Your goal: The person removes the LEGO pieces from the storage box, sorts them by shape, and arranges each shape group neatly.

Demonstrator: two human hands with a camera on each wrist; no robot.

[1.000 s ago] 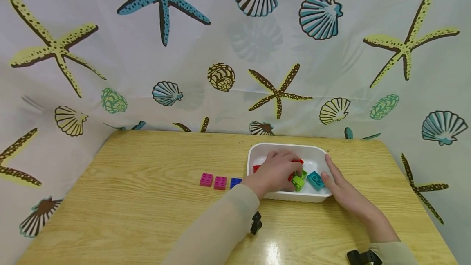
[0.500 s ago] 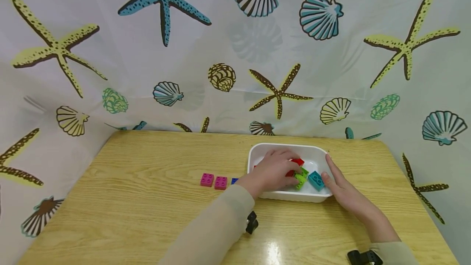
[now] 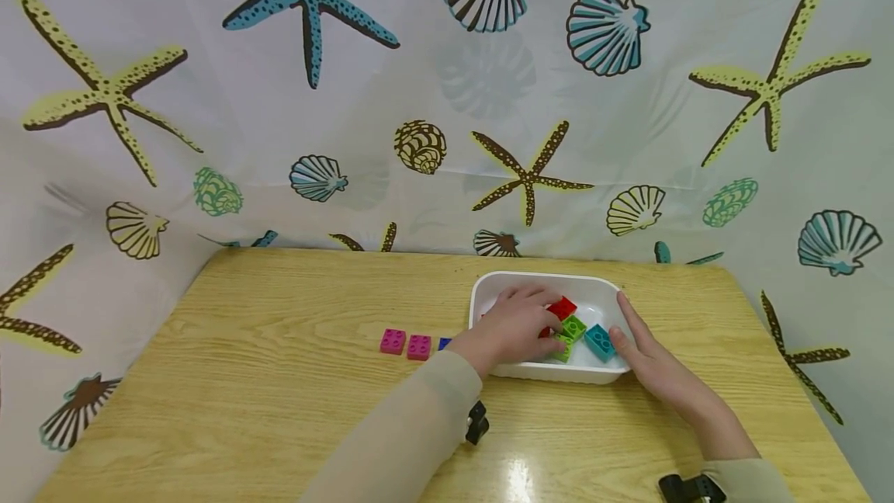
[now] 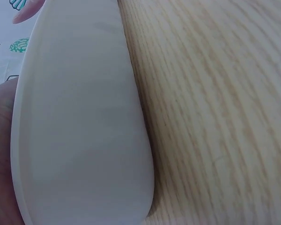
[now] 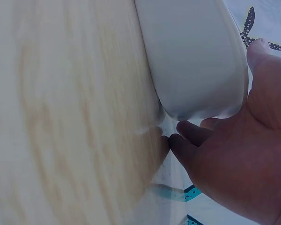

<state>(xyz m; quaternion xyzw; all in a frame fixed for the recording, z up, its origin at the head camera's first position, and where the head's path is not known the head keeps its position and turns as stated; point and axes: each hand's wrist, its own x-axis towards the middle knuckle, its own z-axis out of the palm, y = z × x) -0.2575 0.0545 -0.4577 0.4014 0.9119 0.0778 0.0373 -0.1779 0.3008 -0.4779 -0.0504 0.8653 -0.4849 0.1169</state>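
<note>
In the head view a white plastic tray (image 3: 559,373) holds several toy building bricks. My left hand (image 3: 515,324) reaches over its near rim, fingers bent down among them; I cannot tell whether they grip a brick. By the fingertips lie a red brick (image 3: 562,307) and two lime green bricks, one (image 3: 574,327) beyond the other (image 3: 563,349). More red shows beneath the fingers. A teal brick (image 3: 599,341) lies toward the right end. There my right hand (image 3: 656,363) grips the tray, thumb at the rim and fingers along the outer wall (image 5: 196,61), as the right wrist view shows.
Left of the tray, two pink bricks (image 3: 393,341) and a blue brick (image 3: 445,343) sit in a row on the wooden table (image 3: 279,379). My left forearm partly covers the blue one. A patterned curtain (image 3: 391,99) encloses the table's back and sides.
My left hand has drawn slightly left inside the tray, and the lime green and red bricks have shifted and show more fully. The right hand stays at the tray's end.
</note>
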